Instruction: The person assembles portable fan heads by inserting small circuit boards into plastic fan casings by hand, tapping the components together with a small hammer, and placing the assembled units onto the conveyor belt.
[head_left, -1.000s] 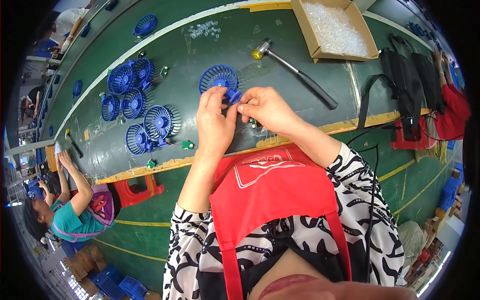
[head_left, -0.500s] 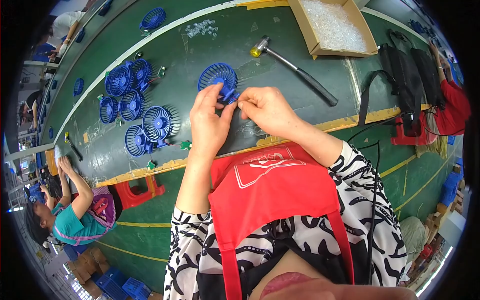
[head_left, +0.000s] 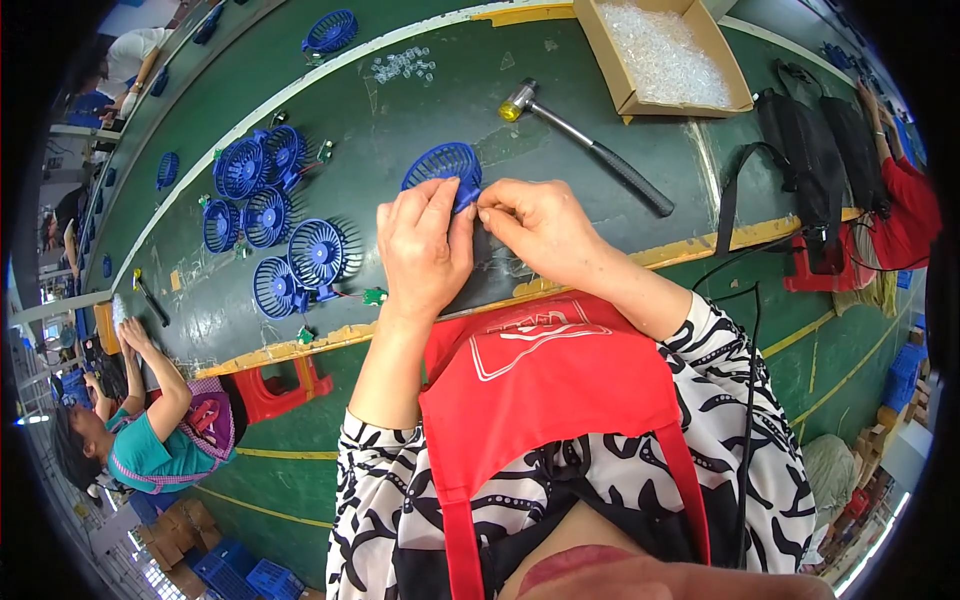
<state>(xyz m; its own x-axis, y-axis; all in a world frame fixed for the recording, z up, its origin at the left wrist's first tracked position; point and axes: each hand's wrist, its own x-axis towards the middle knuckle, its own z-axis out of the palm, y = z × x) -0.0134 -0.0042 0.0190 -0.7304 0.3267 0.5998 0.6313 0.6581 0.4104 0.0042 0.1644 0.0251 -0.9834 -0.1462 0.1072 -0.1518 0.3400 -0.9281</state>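
A blue round fan housing with a slatted grille (head_left: 440, 165) is gripped by my left hand (head_left: 425, 240), its fingers wrapped over the neck of the part. Close beside it, my right hand (head_left: 540, 222) pinches at the neck with thumb and forefinger; whatever is between those fingertips is too small to make out. Several more blue fan housings (head_left: 316, 252) lie to the left, some with short wires leading to small green circuit boards (head_left: 374, 297). A hammer (head_left: 600, 150) with a yellow face and black grip rests to the right of my hands.
An open cardboard box (head_left: 668, 60) of small clear plastic pieces stands at the far right, and a loose cluster of clear pieces (head_left: 404, 65) lies at the back. A black bag (head_left: 800, 150) sits on the right edge. Co-workers (head_left: 165, 430) sit along the table.
The held fan housing has tilted and shifted slightly right, and my left hand has rolled further over its neck. My right hand stays pinched beside it, moved slightly.
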